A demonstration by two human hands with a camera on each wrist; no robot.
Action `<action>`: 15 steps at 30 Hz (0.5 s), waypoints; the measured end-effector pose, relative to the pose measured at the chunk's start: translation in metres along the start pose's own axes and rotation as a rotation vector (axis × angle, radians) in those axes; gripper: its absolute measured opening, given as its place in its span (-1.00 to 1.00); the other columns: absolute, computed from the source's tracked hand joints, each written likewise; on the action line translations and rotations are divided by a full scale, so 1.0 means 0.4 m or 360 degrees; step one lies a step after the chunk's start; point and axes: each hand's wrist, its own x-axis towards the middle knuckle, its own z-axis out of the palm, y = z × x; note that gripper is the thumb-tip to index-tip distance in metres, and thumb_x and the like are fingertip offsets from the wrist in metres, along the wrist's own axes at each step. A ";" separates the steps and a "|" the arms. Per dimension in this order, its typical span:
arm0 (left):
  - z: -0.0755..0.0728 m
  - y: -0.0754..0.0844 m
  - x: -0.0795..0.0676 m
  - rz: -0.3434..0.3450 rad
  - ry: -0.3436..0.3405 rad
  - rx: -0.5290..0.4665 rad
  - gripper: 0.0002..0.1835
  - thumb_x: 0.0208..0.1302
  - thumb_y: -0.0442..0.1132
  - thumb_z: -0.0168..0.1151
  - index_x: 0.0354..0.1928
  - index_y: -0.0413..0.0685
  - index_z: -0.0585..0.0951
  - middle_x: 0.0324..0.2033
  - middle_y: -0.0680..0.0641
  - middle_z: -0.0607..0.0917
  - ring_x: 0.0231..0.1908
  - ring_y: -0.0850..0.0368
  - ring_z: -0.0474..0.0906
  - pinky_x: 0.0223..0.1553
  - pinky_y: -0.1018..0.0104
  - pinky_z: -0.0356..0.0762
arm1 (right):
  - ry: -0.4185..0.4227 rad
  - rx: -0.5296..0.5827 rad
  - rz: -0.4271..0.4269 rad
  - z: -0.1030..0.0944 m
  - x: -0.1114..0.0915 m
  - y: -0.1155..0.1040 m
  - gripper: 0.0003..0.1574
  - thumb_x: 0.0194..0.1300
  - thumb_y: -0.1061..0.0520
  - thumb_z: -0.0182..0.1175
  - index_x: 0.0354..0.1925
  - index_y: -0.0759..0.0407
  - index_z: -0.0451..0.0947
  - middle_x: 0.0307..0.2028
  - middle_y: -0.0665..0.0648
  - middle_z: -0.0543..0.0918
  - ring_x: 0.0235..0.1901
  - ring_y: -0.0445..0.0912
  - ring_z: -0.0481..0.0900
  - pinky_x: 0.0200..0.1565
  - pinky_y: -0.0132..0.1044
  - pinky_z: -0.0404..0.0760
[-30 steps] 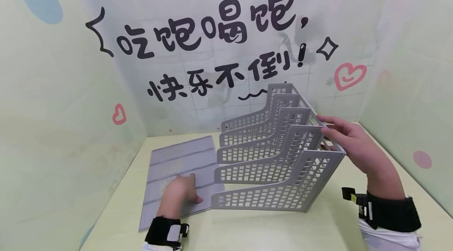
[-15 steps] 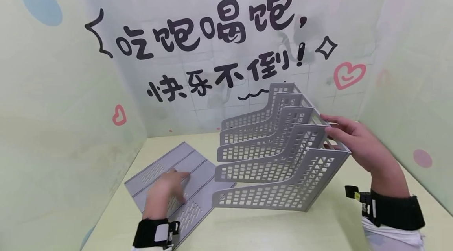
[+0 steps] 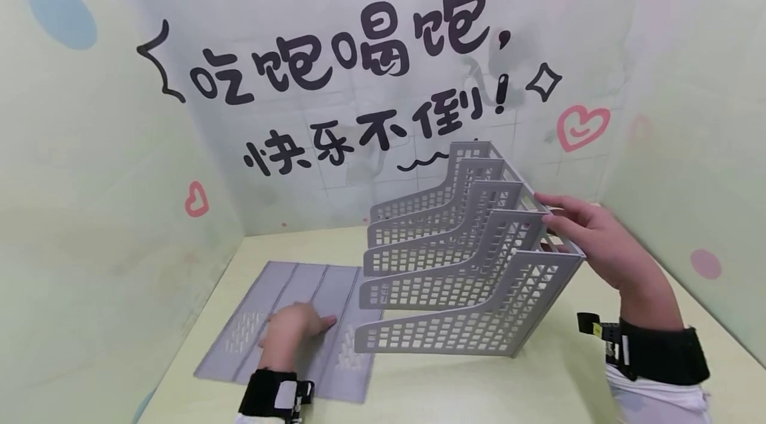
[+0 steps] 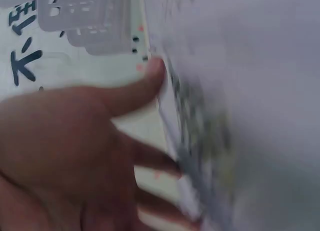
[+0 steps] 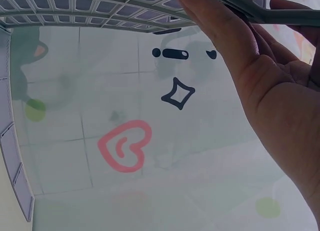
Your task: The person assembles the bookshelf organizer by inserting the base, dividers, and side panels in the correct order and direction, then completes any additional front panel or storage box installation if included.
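In the head view, a grey multi-slot file rack with perforated dividers stands on the table, right of centre. My right hand holds its tall back edge, thumb on the near side and fingers behind. The right wrist view shows that hand at the rack's frame. To the left lies a flat grey grooved panel with slotted patches, its right edge close to the dividers' front ends. My left hand rests on it. Fingers look extended in the left wrist view, where the panel is blurred.
A pale wooden tabletop lies under everything. Printed cloth walls with black writing and pink hearts enclose the back and both sides. Each wrist wears a black strap.
The grey panel has turned about a quarter turn counterclockwise under my left hand, bringing its slotted patches from the left side to the near side. My right hand stays on the file rack.
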 end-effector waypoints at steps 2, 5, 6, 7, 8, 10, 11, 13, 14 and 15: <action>-0.015 0.002 0.000 0.0063 -0.0041 -0.0096 -0.18 0.59 0.18 0.10 0.37 -0.57 0.43 0.30 -0.65 0.50 0.18 -0.55 0.61 0.12 -0.31 0.70 | 0.0000 -0.0018 0.0013 -0.001 0.000 0.003 -0.49 0.65 0.19 0.10 0.46 -0.04 0.47 -0.06 -0.14 0.82 -0.14 -0.20 0.81 -0.10 -0.37 0.79; -0.041 -0.020 -0.003 0.0161 -0.0097 -0.0379 -0.29 0.67 0.02 0.03 0.39 -0.63 0.37 0.30 -0.62 0.49 0.08 -0.42 0.69 -0.16 -0.01 0.82 | -0.0006 -0.0010 0.0015 -0.004 0.000 0.005 -0.51 0.65 0.18 0.10 0.44 -0.08 0.48 -0.06 -0.14 0.82 -0.13 -0.20 0.81 -0.10 -0.37 0.79; -0.050 -0.030 -0.008 0.0152 -0.0116 -0.0484 -0.28 0.66 -0.02 0.06 0.44 -0.62 0.30 0.34 -0.63 0.43 0.08 -0.41 0.68 -0.21 0.04 0.83 | -0.0004 -0.0013 0.0016 -0.004 0.000 0.006 -0.52 0.65 0.18 0.10 0.43 -0.10 0.49 -0.07 -0.13 0.83 -0.13 -0.20 0.81 -0.10 -0.37 0.79; -0.058 -0.041 -0.014 0.0156 -0.0121 -0.0519 -0.28 0.64 -0.06 0.10 0.47 -0.60 0.26 0.38 -0.64 0.38 0.14 -0.44 0.64 -0.21 0.05 0.83 | -0.0002 -0.0014 0.0018 -0.004 0.001 0.006 -0.52 0.65 0.18 0.10 0.43 -0.08 0.49 -0.08 -0.13 0.83 -0.14 -0.20 0.81 -0.10 -0.36 0.79; -0.066 -0.053 -0.021 0.0168 -0.0129 -0.0534 -0.26 0.60 -0.11 0.16 0.51 -0.56 0.22 0.42 -0.64 0.33 0.17 -0.43 0.62 -0.19 0.05 0.84 | -0.0007 -0.0008 0.0019 -0.004 0.001 0.006 -0.51 0.65 0.18 0.10 0.45 -0.04 0.48 -0.08 -0.13 0.83 -0.14 -0.20 0.81 -0.10 -0.37 0.78; -0.080 -0.074 -0.031 0.0207 -0.0116 -0.0462 -0.23 0.47 -0.23 0.30 0.56 -0.44 0.24 0.43 -0.62 0.34 0.16 -0.39 0.60 -0.13 0.00 0.82 | -0.0014 -0.0001 0.0017 -0.003 0.001 0.005 -0.47 0.65 0.18 0.10 0.49 0.07 0.43 -0.08 -0.13 0.83 -0.13 -0.20 0.81 -0.09 -0.37 0.79; -0.085 -0.084 -0.035 0.0236 -0.0100 -0.0381 -0.21 0.38 -0.29 0.38 0.56 -0.37 0.30 0.40 -0.60 0.40 0.15 -0.36 0.62 -0.08 -0.05 0.80 | -0.0018 0.0004 0.0018 -0.003 0.001 0.005 -0.46 0.65 0.18 0.10 0.50 0.10 0.42 -0.07 -0.12 0.83 -0.13 -0.20 0.81 -0.09 -0.37 0.79; -0.091 -0.101 -0.038 0.0296 -0.0061 -0.0189 -0.15 0.18 -0.38 0.51 0.53 -0.21 0.41 0.39 -0.55 0.47 0.21 -0.40 0.60 0.05 -0.19 0.73 | -0.0025 0.0000 0.0018 -0.001 0.002 0.004 -0.43 0.65 0.19 0.10 0.52 0.17 0.38 -0.07 -0.12 0.83 -0.13 -0.20 0.81 -0.09 -0.36 0.79; -0.092 -0.108 -0.038 0.0313 -0.0053 -0.0119 -0.12 0.10 -0.40 0.56 0.52 -0.13 0.46 0.39 -0.55 0.46 0.24 -0.43 0.57 0.14 -0.27 0.67 | -0.0026 -0.0014 0.0017 0.000 0.004 0.003 -0.43 0.66 0.18 0.10 0.53 0.18 0.37 -0.07 -0.13 0.83 -0.13 -0.21 0.81 -0.09 -0.36 0.79; -0.090 -0.113 -0.036 0.0317 -0.0050 -0.0068 -0.08 0.02 -0.41 0.60 0.51 -0.07 0.48 0.42 -0.57 0.42 0.32 -0.52 0.48 0.22 -0.37 0.59 | -0.0027 -0.0027 0.0014 0.001 0.005 0.002 -0.42 0.66 0.17 0.09 0.53 0.19 0.37 -0.07 -0.13 0.83 -0.13 -0.21 0.80 -0.09 -0.36 0.79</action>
